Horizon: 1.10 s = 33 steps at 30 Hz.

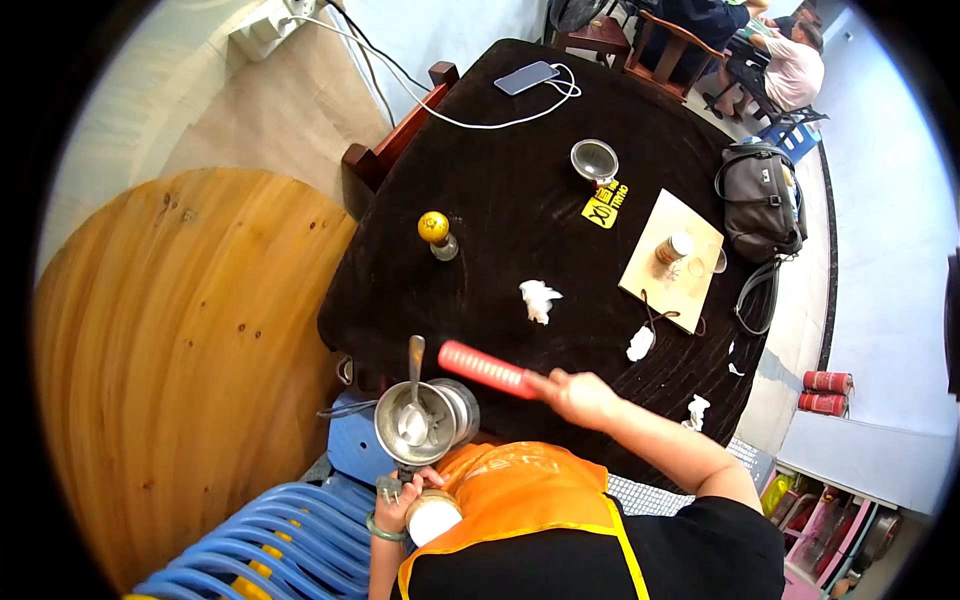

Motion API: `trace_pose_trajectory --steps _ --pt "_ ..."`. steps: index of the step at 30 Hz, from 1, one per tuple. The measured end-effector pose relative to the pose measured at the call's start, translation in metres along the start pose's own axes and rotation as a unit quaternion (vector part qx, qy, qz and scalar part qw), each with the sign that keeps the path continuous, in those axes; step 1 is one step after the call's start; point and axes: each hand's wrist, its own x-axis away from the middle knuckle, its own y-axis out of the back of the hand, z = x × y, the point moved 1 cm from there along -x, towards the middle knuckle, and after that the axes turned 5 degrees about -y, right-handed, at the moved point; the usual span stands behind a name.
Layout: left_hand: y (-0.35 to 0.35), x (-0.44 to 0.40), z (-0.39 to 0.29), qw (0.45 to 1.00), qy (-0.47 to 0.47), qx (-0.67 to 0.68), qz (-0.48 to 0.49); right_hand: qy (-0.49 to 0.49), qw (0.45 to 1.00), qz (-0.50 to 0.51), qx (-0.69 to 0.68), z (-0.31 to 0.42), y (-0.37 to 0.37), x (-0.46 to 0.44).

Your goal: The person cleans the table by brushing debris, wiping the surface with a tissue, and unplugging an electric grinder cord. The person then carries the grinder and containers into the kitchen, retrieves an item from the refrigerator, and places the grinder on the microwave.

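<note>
My right hand is closed round one end of a flat red slotted tool, its row of pale slots turned up; I cannot tell its exact kind. It is held over the near edge of the dark cloth. My left hand, with a green bangle at the wrist, is closed at the dark handle of a metal cup. A metal spoon leans in that cup. A grey plug shows by the fingers. A jar with a white lid sits between this hand and my orange apron.
The dark-covered table bears a yellow-topped bottle, crumpled tissue, a round strainer-like lid, a board with a small jar, a charging phone and a bag. A blue chair stands lower left. People sit far behind.
</note>
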Motion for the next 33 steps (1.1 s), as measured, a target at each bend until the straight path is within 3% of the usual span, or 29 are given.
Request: trace_pose_trajectory --steps 1,3,6,7,9,10,13,15,19,22,26,27,29,31,33 --pt "-0.006 0.012 0.007 1.0 0.007 -0.001 -0.022 0.011 0.999 0.025 -0.037 0.009 0.003 0.011" --pt "-0.016 0.044 0.022 0.998 0.019 -0.002 -0.068 0.036 0.988 -0.065 -0.135 -0.013 -0.005 0.021" --pt "-0.028 0.087 0.052 0.997 0.015 0.019 -0.073 -0.156 0.982 -0.107 -0.023 -0.049 -0.006 0.008" --pt "-0.037 0.097 0.058 0.997 0.012 0.023 -0.078 -0.152 0.973 -0.175 -0.017 -0.083 -0.023 0.002" --pt "-0.053 0.115 0.069 0.996 -0.006 0.024 -0.081 -0.196 0.956 -0.217 0.015 -0.107 -0.013 0.002" --pt "-0.064 0.126 0.072 0.996 -0.011 0.027 -0.086 -0.242 0.946 -0.214 0.02 -0.103 0.002 0.005" --pt "-0.088 0.153 0.081 0.994 -0.013 0.025 -0.11 -0.23 0.94 -0.253 -0.008 -0.1 0.017 0.018" --pt "-0.098 0.168 0.091 0.992 -0.016 0.02 -0.121 -0.222 0.952 -0.21 -0.004 -0.087 0.023 0.024" --pt "-0.121 0.187 0.089 0.99 -0.032 0.015 -0.135 -0.112 0.964 -0.235 -0.055 -0.063 0.004 0.048" --pt "-0.132 0.194 0.089 0.991 -0.05 0.011 -0.126 -0.098 0.97 -0.207 -0.08 -0.055 -0.011 0.078" --pt "-0.131 0.201 0.091 0.994 -0.054 0.004 -0.094 -0.212 0.947 -0.238 -0.041 -0.085 -0.02 0.111" --pt "-0.132 0.202 0.092 0.994 -0.053 0.007 -0.095 -0.27 0.934 -0.225 -0.063 -0.083 -0.024 0.116" --pt "-0.13 0.202 0.094 0.995 -0.039 0.025 -0.091 -0.282 0.948 -0.135 -0.058 -0.044 -0.024 0.132" --pt "-0.13 0.201 0.092 0.995 -0.043 0.028 -0.088 -0.107 0.991 -0.012 -0.078 0.012 -0.027 0.166" --pt "-0.131 0.198 0.088 0.994 -0.065 0.02 -0.084 -0.002 0.976 0.016 -0.216 0.023 -0.035 0.18"
